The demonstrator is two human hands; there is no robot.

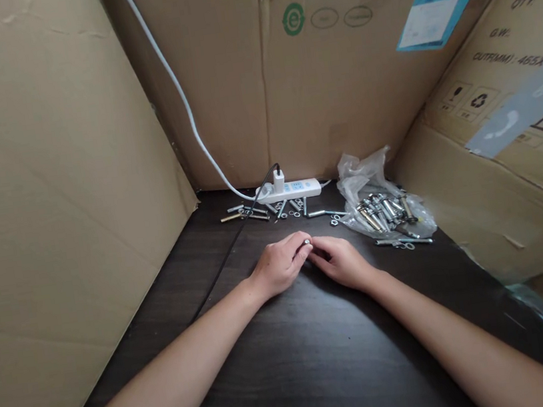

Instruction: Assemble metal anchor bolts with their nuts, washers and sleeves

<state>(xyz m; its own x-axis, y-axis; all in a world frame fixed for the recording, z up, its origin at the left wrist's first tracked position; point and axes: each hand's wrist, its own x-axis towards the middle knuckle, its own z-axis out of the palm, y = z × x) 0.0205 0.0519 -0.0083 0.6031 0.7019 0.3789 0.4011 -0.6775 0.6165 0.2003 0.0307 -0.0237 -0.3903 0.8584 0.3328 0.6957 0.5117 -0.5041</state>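
Note:
My left hand (280,264) is closed, thumb and fingers pinched round a metal bolt (306,242) whose round bright end pokes up between the hands. Against it from the other side, my right hand (343,261) has its fingers curled on the same bolt. Most of the bolt's length is hidden by the fingers. Both hands are held together over the middle of the dark table (295,368). Beyond them lie loose bolts, sleeves, nuts and washers (294,214), and to the right a clear plastic bag (363,174) holds several expansion bolts (384,211).
A white power strip (300,189) with a plugged-in charger (279,181) lies at the back. Its white cable (180,95) rises left; a black cable (227,250) crosses the table. Cardboard boxes wall in the left (48,194), back (217,69) and right (503,198).

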